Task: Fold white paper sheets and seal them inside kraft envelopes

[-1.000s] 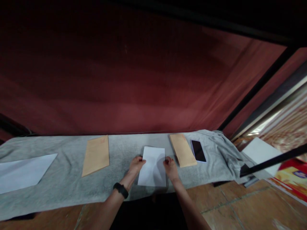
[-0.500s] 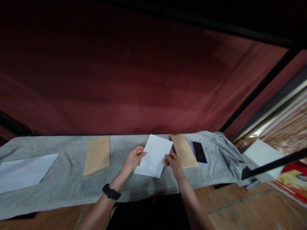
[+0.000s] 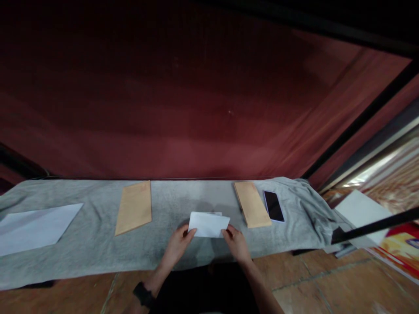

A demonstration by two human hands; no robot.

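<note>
Between my two hands is a sheet of white paper (image 3: 208,225), low over the near part of the grey cloth. It looks doubled over, with a second edge showing just behind the front layer. My left hand (image 3: 178,245) pinches its left end, thumb on the near face. At the right end, my right hand (image 3: 237,244) grips it the same way. A brown envelope (image 3: 135,207) lies to the left of the hands. On the right rests a small stack of brown envelopes (image 3: 253,205).
A dark-screened phone (image 3: 274,206) lies right of the stacked envelopes. Larger white paper (image 3: 36,229) spreads at the far left of the grey cloth (image 3: 98,248). Behind rises a dark red panel (image 3: 196,144). A black bar (image 3: 376,226) crosses at the right, before a white board (image 3: 363,213).
The white paper went from one tall flat sheet to a short, doubled-looking strip. Both hands moved lower, toward me, and now hold its two ends.
</note>
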